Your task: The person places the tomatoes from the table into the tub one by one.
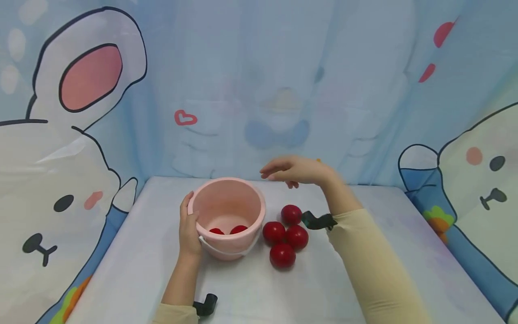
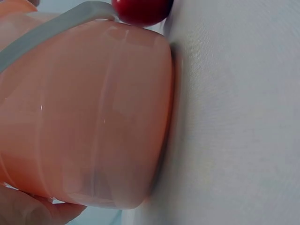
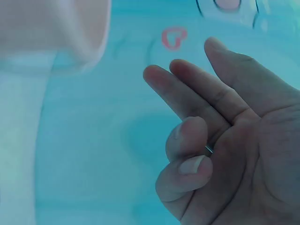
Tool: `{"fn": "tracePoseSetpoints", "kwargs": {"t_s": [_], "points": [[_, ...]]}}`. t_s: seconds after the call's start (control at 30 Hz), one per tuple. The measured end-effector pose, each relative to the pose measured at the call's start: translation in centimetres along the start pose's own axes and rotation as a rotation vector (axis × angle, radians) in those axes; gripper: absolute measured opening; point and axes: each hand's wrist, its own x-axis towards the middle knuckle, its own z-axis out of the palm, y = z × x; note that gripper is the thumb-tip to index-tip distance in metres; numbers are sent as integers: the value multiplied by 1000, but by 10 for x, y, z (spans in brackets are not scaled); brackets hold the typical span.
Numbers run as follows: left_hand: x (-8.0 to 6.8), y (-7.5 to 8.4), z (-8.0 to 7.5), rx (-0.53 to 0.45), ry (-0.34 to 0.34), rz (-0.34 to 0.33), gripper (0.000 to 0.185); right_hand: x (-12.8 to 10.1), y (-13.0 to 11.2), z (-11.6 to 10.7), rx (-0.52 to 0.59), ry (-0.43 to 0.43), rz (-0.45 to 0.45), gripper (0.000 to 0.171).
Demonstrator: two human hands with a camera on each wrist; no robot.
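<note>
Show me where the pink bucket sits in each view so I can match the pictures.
Head: the pink bucket stands centre-left on the table, the left hand holding its near rim.
Left wrist: its side wall fills the left half, seen sideways.
Right wrist: only a blurred piece of it at top left.
Shared landmark: the bucket's pale handle.

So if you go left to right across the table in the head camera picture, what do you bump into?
Left hand → round pink plastic bucket → cluster of four shiny red balls → black wrist strap on the cream sleeve.
</note>
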Motion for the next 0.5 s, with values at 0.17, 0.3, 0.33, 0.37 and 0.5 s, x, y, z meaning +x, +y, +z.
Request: {"fn": "tracePoseSetpoints", "kwargs": {"t_s": [0.17,0.3,0.33,0.37,0.5], "points": [[1,-2,-5,-33,0,-1,53,-42,50,17,23,88,126,38],[1,-2,-7,-41,4,3,53,-66,88,45,83,138,194,41],[1,-1,-8,-40,5,5,53,-71,95,52,97,157,207,41],[0,-1,-8,-40,6,8,53,-75,102,59,112,174,218,42],[0,1,-8,-34,11,7,53,-88,124,85,183,207,256,47]]}}
